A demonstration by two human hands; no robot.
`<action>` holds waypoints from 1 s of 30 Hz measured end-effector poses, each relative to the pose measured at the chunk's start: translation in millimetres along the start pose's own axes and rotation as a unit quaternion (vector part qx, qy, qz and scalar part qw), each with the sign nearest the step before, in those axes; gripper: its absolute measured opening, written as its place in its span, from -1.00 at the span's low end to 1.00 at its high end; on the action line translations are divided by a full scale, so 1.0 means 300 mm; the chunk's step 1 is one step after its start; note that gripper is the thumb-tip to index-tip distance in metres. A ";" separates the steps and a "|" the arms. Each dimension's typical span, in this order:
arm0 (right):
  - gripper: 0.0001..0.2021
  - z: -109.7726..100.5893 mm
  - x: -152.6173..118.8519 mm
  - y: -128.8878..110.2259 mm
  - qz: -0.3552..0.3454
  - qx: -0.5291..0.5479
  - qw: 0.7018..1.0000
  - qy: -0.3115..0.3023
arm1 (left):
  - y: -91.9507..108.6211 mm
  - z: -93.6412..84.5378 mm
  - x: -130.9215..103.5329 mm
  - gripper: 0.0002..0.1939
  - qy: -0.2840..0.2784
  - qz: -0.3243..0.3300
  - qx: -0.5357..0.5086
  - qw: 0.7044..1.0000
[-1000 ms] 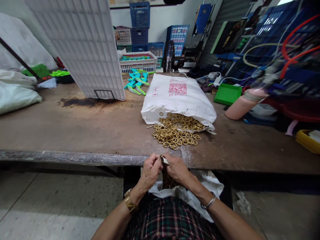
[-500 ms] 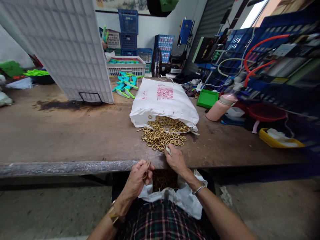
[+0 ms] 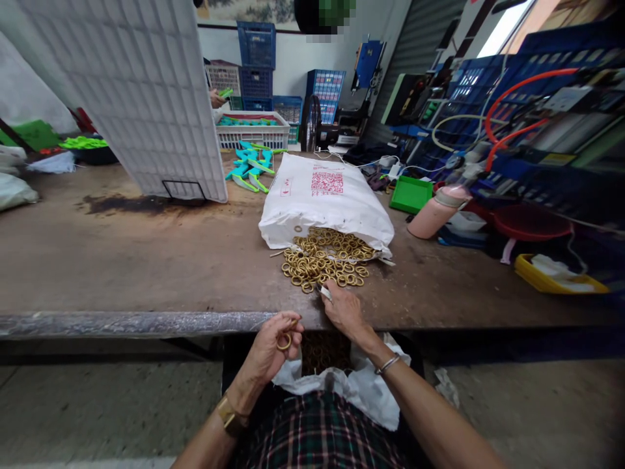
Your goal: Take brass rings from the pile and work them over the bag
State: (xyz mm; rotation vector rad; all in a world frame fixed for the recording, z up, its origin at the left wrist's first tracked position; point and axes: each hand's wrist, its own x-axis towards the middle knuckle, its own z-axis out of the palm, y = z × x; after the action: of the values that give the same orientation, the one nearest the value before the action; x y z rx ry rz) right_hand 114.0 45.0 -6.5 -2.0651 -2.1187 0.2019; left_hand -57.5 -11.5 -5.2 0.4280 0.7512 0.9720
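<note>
My left hand (image 3: 274,345) is closed on a brass-coloured ring (image 3: 284,341) at the table's front edge. Against the front of a heap of such rings (image 3: 319,264) is my right hand (image 3: 343,309), its fingers closed on a small white piece (image 3: 326,293) with a dark tip. The heap spills from the open mouth of a white sack (image 3: 327,195) with red print. Below the table edge, a second white bag (image 3: 368,391) lies open on my lap, with darker rings (image 3: 325,352) inside.
A white ribbed panel (image 3: 146,98) stands at the left. Behind the sack are turquoise and green parts (image 3: 251,166) and a white crate (image 3: 254,135). To the right are a green tray (image 3: 411,194), a pink bottle (image 3: 434,215) and a yellow tray (image 3: 556,277). Another person's hand (image 3: 217,99) shows behind the panel.
The view has shifted slightly, so the table scene sits further right. The ring in my left hand now shows more plainly. Behind the panel, the other person's hand has moved lower with a green part.
</note>
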 end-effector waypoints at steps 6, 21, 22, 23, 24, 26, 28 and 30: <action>-0.83 0.023 0.006 0.024 0.026 0.042 0.998 0.025 | -0.005 -0.013 0.008 -0.82 0.016 0.004 -0.041 0.999; -0.76 0.045 0.041 0.075 0.068 0.348 0.928 0.119 | -0.009 0.037 0.070 -0.75 0.015 0.022 0.038 0.999; -0.75 0.043 0.039 0.072 0.068 0.367 0.921 0.115 | -0.008 0.047 0.077 -0.74 0.020 0.030 0.054 0.998; -0.75 0.042 0.036 0.069 0.066 0.385 0.914 0.110 | -0.008 0.056 0.085 -0.73 0.026 0.039 0.070 0.996; -0.75 0.042 0.033 0.065 0.062 0.399 0.909 0.105 | -0.008 0.065 0.095 -0.71 0.033 0.045 0.086 0.995; -0.75 0.043 0.028 0.058 0.056 0.418 0.901 0.099 | -0.010 0.081 0.117 -0.68 0.052 0.053 0.121 0.990; -0.75 0.043 0.024 0.053 0.057 0.429 0.896 0.094 | -0.015 0.091 0.143 -0.66 0.071 0.065 0.162 0.982; -0.76 0.041 0.022 0.050 0.063 0.438 0.893 0.082 | -0.020 0.096 0.168 -0.66 0.081 0.081 0.201 0.973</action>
State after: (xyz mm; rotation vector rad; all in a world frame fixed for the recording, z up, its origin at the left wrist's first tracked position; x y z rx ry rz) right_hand 125.8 52.3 -21.6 -1.5715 -1.3808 0.7978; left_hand -15.4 28.8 -8.4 0.7793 1.0812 1.0149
